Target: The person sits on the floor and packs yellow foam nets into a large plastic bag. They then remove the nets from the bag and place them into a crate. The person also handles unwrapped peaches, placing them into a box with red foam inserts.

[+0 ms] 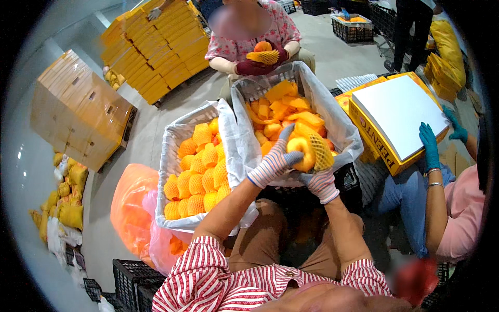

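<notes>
My left hand, in a striped knit glove, grips the side of a yellow peach. My right hand, gloved alike, holds a yellow foam net sleeve from below, against the peach's right side. Part of the fruit is hidden by the net. Both hands are over the near side of a lined crate with loose peaches and foam sleeves. To its left, another crate with a white liner holds rows of net-sleeved fruit.
Opposite, a person's maroon-gloved hands hold a peach and net. On the right, a co-worker's teal-gloved hand touches a white sheet on a yellow carton. An orange plastic bag, black crates and stacked cartons stand left.
</notes>
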Tool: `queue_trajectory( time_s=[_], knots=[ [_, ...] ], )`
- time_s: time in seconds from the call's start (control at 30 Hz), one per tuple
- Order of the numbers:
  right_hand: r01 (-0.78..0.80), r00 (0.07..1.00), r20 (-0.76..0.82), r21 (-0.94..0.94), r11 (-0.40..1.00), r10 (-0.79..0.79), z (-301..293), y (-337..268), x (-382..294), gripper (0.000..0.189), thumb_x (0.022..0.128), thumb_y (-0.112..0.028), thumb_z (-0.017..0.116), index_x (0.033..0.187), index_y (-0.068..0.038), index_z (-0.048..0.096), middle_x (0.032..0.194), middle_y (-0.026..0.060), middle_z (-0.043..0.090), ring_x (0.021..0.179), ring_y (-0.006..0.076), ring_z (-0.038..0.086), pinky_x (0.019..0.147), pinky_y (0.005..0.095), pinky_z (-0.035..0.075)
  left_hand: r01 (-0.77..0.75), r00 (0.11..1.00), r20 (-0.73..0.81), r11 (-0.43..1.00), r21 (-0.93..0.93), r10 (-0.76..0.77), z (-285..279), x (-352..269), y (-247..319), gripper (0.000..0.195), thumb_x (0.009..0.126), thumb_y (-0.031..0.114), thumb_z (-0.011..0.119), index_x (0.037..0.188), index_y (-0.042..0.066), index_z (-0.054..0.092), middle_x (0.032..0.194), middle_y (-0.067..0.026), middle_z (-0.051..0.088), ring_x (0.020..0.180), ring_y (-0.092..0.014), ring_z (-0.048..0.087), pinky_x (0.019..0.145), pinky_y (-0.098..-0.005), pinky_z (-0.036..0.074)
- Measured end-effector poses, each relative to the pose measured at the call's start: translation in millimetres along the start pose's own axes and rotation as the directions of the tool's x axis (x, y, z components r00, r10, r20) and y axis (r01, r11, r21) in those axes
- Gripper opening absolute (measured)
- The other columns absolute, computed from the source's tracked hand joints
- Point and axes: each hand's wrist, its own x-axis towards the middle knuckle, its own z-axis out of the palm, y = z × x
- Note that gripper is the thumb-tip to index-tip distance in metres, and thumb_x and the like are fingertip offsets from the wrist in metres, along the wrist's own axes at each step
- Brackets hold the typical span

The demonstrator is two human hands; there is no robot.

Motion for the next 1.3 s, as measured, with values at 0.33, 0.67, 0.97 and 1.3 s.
queue_trajectory(
  time_s=[0.33,0.67,0.97,1.3],
  knots=[
    [-0.409,0.901,0.434,0.833,0.373,0.019,5,-16,-21,0.085,0.070,-0.030,0.078,0.137,-0.010,0.030,0.131,0.0105,0.045,0.119,0.0248,0.048,0.100,0.0380,0.040,0.564,0.787,0.607,0.522,-0.640,-0.106,-25,-15,-34,0.056,0.090,0.043,0.050,0.133,0.009,0.040,0.134,-0.0057,0.044,0.122,-0.019,0.042,0.104,-0.0356,0.032],
    [-0.243,0.970,0.215,0.835,0.494,0.114,-8,-16,-11,0.086,0.055,-0.014,0.084,0.126,-0.009,0.034,0.120,0.0081,0.048,0.113,0.0232,0.049,0.096,0.0363,0.043,-0.085,0.869,-0.260,0.644,0.760,0.422,-1,-77,34,0.028,0.074,0.015,0.072,0.087,0.007,0.049,0.075,-0.0058,0.058,0.071,-0.015,0.055,0.064,-0.0295,0.046],
    [0.191,0.957,-0.249,0.166,0.967,-0.147,18,-23,-17,0.074,0.064,-0.024,0.081,0.122,-0.003,0.040,0.125,0.0137,0.046,0.112,0.0263,0.050,0.099,0.0388,0.038,0.017,0.970,-0.239,0.995,-0.098,-0.040,5,-76,2,0.073,0.083,0.019,0.065,0.139,0.009,0.020,0.119,-0.0127,0.048,0.103,-0.020,0.054,0.084,-0.0315,0.047],
    [-0.216,0.974,0.205,0.700,0.680,0.099,38,-35,-16,0.071,0.081,-0.034,0.065,0.136,-0.005,0.031,0.131,0.0119,0.042,0.117,0.0282,0.046,0.100,0.0412,0.037,-0.086,0.994,-0.042,0.963,0.255,0.100,-34,-95,8,0.079,0.080,0.025,0.068,0.139,0.003,0.020,0.128,-0.0154,0.046,0.118,-0.022,0.045,0.097,-0.0345,0.038]
  ],
)
